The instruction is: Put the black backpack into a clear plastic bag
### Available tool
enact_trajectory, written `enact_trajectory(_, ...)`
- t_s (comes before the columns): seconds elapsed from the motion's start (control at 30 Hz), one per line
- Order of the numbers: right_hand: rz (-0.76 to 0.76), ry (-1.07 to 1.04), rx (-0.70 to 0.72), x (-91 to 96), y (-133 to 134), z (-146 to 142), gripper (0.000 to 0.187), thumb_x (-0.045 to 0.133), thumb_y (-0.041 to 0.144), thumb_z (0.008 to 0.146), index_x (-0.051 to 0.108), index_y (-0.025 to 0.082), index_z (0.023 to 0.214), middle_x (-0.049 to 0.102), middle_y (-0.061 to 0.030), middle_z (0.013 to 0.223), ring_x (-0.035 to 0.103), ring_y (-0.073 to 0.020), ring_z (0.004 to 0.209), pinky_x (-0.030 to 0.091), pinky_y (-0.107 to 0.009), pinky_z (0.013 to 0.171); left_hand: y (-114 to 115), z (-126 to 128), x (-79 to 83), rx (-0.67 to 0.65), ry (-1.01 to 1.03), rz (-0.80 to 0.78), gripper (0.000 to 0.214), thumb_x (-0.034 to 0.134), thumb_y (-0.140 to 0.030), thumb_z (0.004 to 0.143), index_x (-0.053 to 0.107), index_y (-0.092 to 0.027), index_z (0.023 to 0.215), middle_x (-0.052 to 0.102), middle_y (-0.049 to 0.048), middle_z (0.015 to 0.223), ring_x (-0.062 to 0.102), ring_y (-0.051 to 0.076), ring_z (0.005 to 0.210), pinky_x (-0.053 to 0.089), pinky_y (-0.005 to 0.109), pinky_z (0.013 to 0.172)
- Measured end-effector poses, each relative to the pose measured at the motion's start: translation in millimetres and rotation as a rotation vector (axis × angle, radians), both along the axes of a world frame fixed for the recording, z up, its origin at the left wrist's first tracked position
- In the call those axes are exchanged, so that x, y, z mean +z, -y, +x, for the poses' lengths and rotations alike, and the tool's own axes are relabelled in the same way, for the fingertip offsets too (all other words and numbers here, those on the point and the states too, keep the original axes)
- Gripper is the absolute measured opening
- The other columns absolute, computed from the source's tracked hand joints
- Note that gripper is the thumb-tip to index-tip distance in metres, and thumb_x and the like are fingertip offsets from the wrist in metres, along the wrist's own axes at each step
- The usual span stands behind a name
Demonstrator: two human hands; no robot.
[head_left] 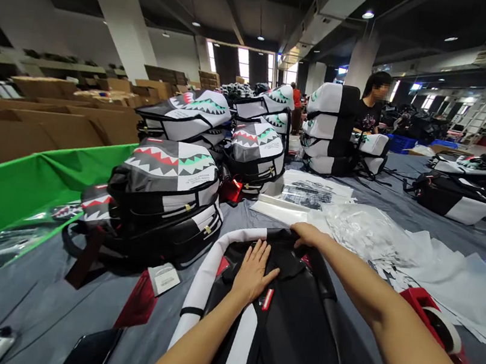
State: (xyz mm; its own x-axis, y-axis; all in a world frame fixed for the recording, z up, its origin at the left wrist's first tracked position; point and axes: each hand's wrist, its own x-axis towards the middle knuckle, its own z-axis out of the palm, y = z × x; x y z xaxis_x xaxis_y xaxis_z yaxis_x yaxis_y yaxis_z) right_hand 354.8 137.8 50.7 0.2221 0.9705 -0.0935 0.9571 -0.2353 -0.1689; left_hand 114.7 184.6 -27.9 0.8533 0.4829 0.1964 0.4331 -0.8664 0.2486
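A black and white backpack (292, 341) lies in front of me with its strap side up and a small red and white label on it. My left hand (252, 271) presses flat on its upper part, fingers stretched and thumb apart. At the top edge, my right hand (305, 235) has its fingers curled over the rim of the backpack, partly hidden from view. To the left, a stack of shark-mouth backpacks (168, 195) stands close by, with a dark red pouch (138, 300) and a white tag (163, 279) beside it.
Clear plastic bags (363, 230) and white sheets are heaped to the right, near a red tape dispenser (432, 323). More backpacks (331, 128) are stacked further back, where a person (370, 107) stands. A dark phone (92, 351) lies at the front left. Cardboard boxes (50, 129) line the left.
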Motion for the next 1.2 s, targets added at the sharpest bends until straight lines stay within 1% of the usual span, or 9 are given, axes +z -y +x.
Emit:
enact_trajectory(0.17,-0.158,0.013,0.010,-20.8,-40,9,0.060,0.095,0.024,0.048,0.074,0.021,0.104,0.074,-0.0068,0.102,0.069,-0.0314,0.100,0.052,-0.032,0.083,-3,-2,-2.5,-0.087,0.147,0.142,0.059,0.044,-0.042,0.097,0.038,-0.015,0.150,0.035,0.0141,0.160,0.027,0.029,0.151,0.023,0.053,0.124)
enact_trajectory(0.3,-0.204,0.027,0.003,-20.6,-36,15,0.044,0.079,0.043,0.079,0.069,0.018,0.114,0.071,-0.0058,0.107,0.069,-0.0239,0.095,0.054,-0.038,0.085,-15,5,-0.1,-0.089,0.025,0.052,0.057,0.042,-0.056,0.097,0.051,-0.024,0.143,0.039,0.0118,0.159,0.030,0.029,0.149,0.022,0.055,0.123)
enact_trajectory(0.4,-0.187,0.075,0.029,-7.0,-38,-2,0.030,0.066,0.038,0.093,0.066,0.015,0.111,0.069,-0.0082,0.108,0.067,-0.0216,0.097,0.055,-0.042,0.087,-20,8,0.4,-0.071,0.024,0.003,0.059,0.043,-0.059,0.096,0.052,-0.025,0.143,0.034,0.0114,0.161,0.025,0.029,0.151,0.021,0.054,0.124)
enact_trajectory(0.53,-0.034,0.118,0.128,8.6,-75,-63,0.030,0.070,0.025,0.088,0.067,0.018,0.118,0.066,-0.0160,0.121,0.063,-0.0298,0.114,0.050,-0.041,0.094,-19,8,-0.8,-0.058,0.064,-0.029,0.059,0.050,-0.057,0.094,0.051,-0.024,0.143,0.032,0.0141,0.162,0.024,0.029,0.152,0.020,0.056,0.124)
enact_trajectory(0.67,0.010,0.090,0.229,1.6,-123,-123,0.041,0.081,0.036,0.079,0.067,0.024,0.116,0.068,-0.0104,0.120,0.065,-0.0292,0.113,0.052,-0.034,0.086,-16,4,-5.3,-0.044,0.115,-0.035,0.053,0.053,-0.054,0.094,0.057,-0.024,0.137,0.047,0.0133,0.153,0.033,0.030,0.147,0.023,0.057,0.123)
enact_trajectory(0.77,-0.022,0.073,0.225,-17.0,-148,-137,0.038,0.089,0.034,0.069,0.070,0.024,0.101,0.073,-0.0072,0.106,0.069,-0.0278,0.101,0.052,-0.030,0.076,-17,2,-9.0,-0.062,0.134,-0.015,0.052,0.049,-0.053,0.095,0.056,-0.022,0.136,0.056,0.0120,0.145,0.042,0.029,0.141,0.023,0.053,0.124)
enact_trajectory(0.9,0.000,0.055,0.202,-32.7,-167,-135,0.040,0.091,0.031,0.065,0.070,0.021,0.097,0.074,-0.0068,0.102,0.069,-0.0277,0.099,0.052,-0.031,0.077,-32,9,-7.9,-0.083,0.041,0.047,0.053,0.043,-0.039,0.098,0.046,-0.017,0.146,0.052,0.0116,0.150,0.038,0.032,0.144,0.022,0.053,0.124)
enact_trajectory(1.07,0.131,0.040,0.230,-14.9,-149,-132,0.045,0.081,0.027,0.080,0.062,0.013,0.119,0.064,-0.0124,0.124,0.060,-0.0268,0.115,0.048,-0.044,0.098,-56,31,-7.2,-0.046,0.012,0.037,0.049,0.042,-0.027,0.097,0.048,-0.018,0.145,0.051,0.0113,0.151,0.034,0.034,0.146,0.027,0.056,0.121)
enact_trajectory(1.2,0.208,-0.027,0.332,-3.9,-67,-131,0.047,0.069,0.026,0.090,0.053,0.018,0.133,0.058,-0.0109,0.134,0.053,-0.0210,0.123,0.043,-0.036,0.104,-61,36,-18.2,-0.017,0.099,-0.010,0.048,0.040,-0.023,0.097,0.046,-0.018,0.144,0.052,0.0114,0.149,0.031,0.031,0.149,0.023,0.059,0.122)
